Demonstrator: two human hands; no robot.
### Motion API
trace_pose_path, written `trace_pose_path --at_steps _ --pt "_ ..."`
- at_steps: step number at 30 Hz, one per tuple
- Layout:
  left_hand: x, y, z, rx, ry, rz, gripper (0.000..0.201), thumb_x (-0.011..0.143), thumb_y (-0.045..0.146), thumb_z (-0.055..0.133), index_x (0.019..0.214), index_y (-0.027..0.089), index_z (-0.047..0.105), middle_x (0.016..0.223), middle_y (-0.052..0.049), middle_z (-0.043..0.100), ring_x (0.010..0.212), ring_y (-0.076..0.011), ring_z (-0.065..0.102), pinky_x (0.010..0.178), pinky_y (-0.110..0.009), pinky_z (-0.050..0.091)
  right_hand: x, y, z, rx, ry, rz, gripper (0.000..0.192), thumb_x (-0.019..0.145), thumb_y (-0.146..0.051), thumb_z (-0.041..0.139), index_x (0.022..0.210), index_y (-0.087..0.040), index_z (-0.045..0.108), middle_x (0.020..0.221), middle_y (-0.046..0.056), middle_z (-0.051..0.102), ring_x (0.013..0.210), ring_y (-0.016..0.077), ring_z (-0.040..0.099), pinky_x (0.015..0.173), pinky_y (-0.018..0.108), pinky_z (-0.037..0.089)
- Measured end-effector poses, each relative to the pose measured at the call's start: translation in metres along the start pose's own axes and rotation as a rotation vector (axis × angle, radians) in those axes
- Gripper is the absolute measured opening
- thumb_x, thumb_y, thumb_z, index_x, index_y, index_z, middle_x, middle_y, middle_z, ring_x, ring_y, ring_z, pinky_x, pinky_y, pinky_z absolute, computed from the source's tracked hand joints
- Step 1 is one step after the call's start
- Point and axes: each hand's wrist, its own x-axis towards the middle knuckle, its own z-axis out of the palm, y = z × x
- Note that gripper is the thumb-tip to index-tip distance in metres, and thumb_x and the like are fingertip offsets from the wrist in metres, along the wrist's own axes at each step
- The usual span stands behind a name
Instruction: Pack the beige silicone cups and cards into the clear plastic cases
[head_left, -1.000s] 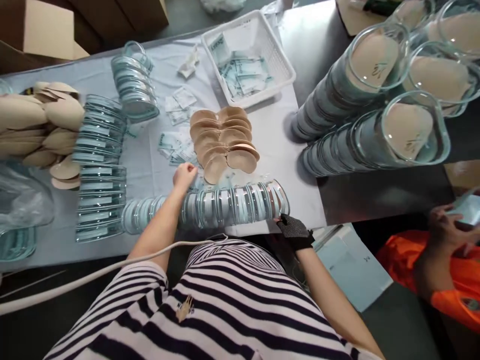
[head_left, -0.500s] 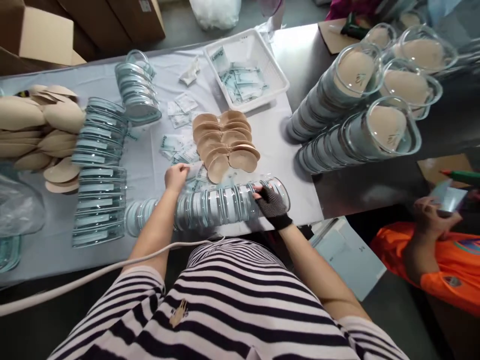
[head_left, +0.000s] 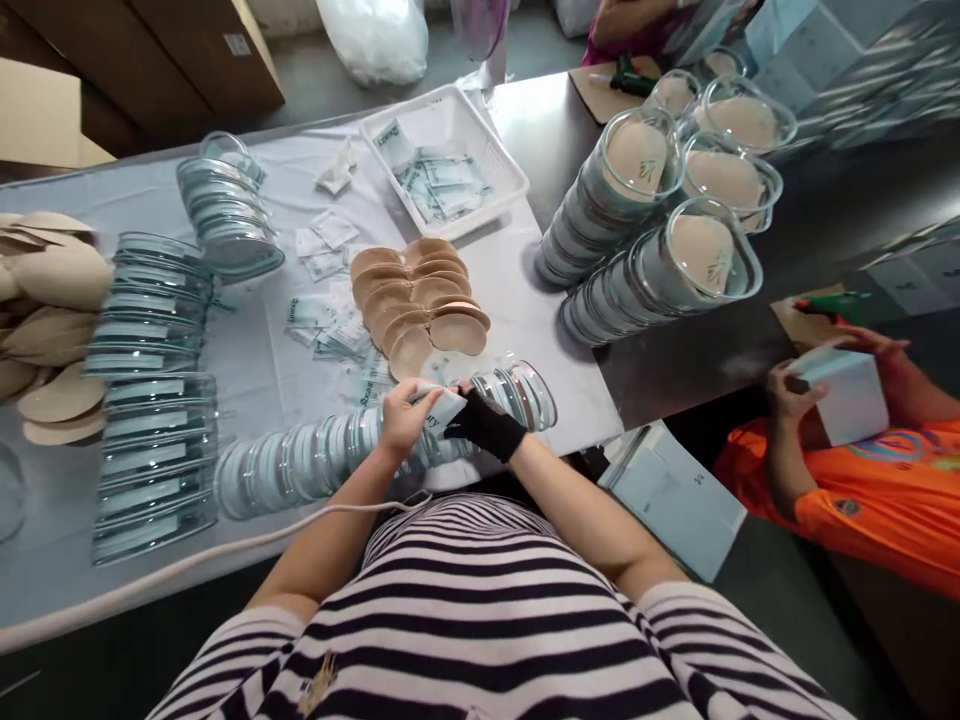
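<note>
The printed packet [head_left: 448, 404] is right up between the two hands, above the row of clear containers [head_left: 289, 468], and here's the spread from the left! Far out left of the fingers, a heap of beige pads [head_left: 56, 300]; nearer in, a block of stacked clear containers [head_left: 154, 455], with a shorter stack [head_left: 232, 215] beyond it, up and left of the fingertips. Loose packets [head_left: 326, 325] lie scattered just past the left fingers. Now the bare left hand [head_left: 403, 415]: thumb and fingers pinched together, packet gripped by its left side! Straight ahead of the fingertips, overlapping brown pads [head_left: 420, 295]. In from the right, the right hand [head_left: 487, 425] in a black fingerless glove, fingers curled against the packet's right edge; how tightly they close, I cannot tell. Beyond the pads from the fingers, a white basket [head_left: 480, 215] with more packets inside. Out right of the gloved fingers, tall stacks of clear containers [head_left: 637, 285], and farther right, well apart, a co-worker in an orange shirt [head_left: 892, 490] with hands on a pale box [head_left: 855, 405].
</note>
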Motion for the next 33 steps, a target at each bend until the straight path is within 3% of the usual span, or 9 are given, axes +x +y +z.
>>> trace_pose_path --at_steps 3,6,9,12,18,23,27,30,33 --pt "0.033 -0.007 0.032 -0.021 0.033 -0.053 0.03 0.084 0.044 0.066 0.068 0.021 0.055 0.066 0.0 0.059 0.065 -0.0165 0.059 0.067 -0.03 0.05 -0.002 -0.003 -0.023 0.0 0.202 -0.04 0.038 0.082 -0.055 0.057 0.099 -0.021 0.062 0.09 0.005 0.066 0.08 0.0188 0.063 0.074 0.034 0.057" --pt "0.095 -0.019 0.061 0.146 -0.008 0.012 0.019 0.092 0.038 0.054 0.087 0.02 0.06 0.093 -0.008 0.067 0.092 -0.0213 0.063 0.086 -0.034 0.05 0.002 -0.011 -0.055 -0.256 0.461 -0.119 0.04 0.083 -0.045 0.055 0.111 -0.018 0.063 0.106 0.01 0.067 0.096 0.0222 0.063 0.094 0.041 0.052" --pt "0.152 -0.032 0.075 0.615 -0.185 -0.015 0.026 0.083 0.032 0.065 0.104 0.017 0.063 0.115 -0.018 0.066 0.119 -0.0336 0.053 0.103 -0.047 0.038 0.003 -0.018 -0.09 -0.526 0.493 -0.169 0.039 0.085 -0.036 0.051 0.118 -0.018 0.064 0.124 0.011 0.065 0.116 0.0245 0.059 0.106 0.045 0.045" --pt "0.175 -0.031 0.071 0.87 -0.357 0.014 0.017 0.081 0.032 0.067 0.09 0.017 0.067 0.105 -0.02 0.068 0.12 -0.0389 0.05 0.106 -0.054 0.03 0.006 -0.027 -0.114 -0.703 0.435 -0.245 0.02 0.081 -0.032 0.06 0.093 -0.019 0.07 0.138 0.011 0.059 0.131 0.027 0.05 0.112 0.046 0.04" --pt "0.136 0.02 0.038 0.443 -0.477 0.187 0.037 0.095 0.048 0.044 0.075 0.021 0.061 0.08 -0.007 0.065 0.08 -0.0221 0.057 0.079 -0.032 0.04 0.047 -0.071 -0.107 -0.847 0.419 -0.395 0.015 0.078 -0.032 0.068 0.086 -0.019 0.07 0.143 0.011 0.055 0.129 0.0281 0.053 0.11 0.045 0.043" --pt "0.086 0.05 0.026 0.201 -0.312 0.092 0.038 0.088 0.054 0.053 0.073 0.021 0.059 0.065 0.0 0.055 0.065 -0.0162 0.049 0.066 -0.027 0.037 0.051 -0.107 -0.074 -0.975 0.335 -0.401 0.018 0.083 -0.027 0.063 0.094 -0.016 0.07 0.104 0.012 0.072 0.1 0.0256 0.067 0.094 0.041 0.052" --pt "0.062 0.066 0.003 0.007 -0.158 0.061 0.028 0.081 0.049 0.066 0.081 0.021 0.064 0.075 -0.001 0.061 0.075 -0.0179 0.056 0.072 -0.028 0.044 0.027 -0.131 -0.074 -0.764 0.07 -0.497 0.051 0.072 -0.031 0.074 0.12 -0.017 0.064 0.116 0.007 0.07 0.103 0.023 0.067 0.088 0.036 0.054" --pt "0.057 0.067 -0.019 -0.285 -0.412 -0.08 0.044 0.067 0.052 0.079 0.095 0.02 0.068 0.089 -0.005 0.068 0.088 -0.0235 0.064 0.079 -0.032 0.05 0.009 -0.158 -0.075 -0.757 -0.141 -0.387 0.032 0.075 -0.037 0.073 0.097 -0.013 0.072 0.084 0.002 0.073 0.081 0.0195 0.068 0.077 0.032 0.054" --pt "0.052 0.056 -0.023 -0.654 -0.728 -0.422 0.07 0.061 0.073 0.073 0.103 0.018 0.067 0.103 -0.014 0.07 0.101 -0.0337 0.066 0.08 -0.043 0.054 -0.003 -0.178 -0.059 -0.948 -0.008 -0.459 0.018 0.081 -0.029 0.069 0.087 -0.013 0.074 0.076 0.002 0.072 0.077 0.0192 0.067 0.081 0.034 0.053"
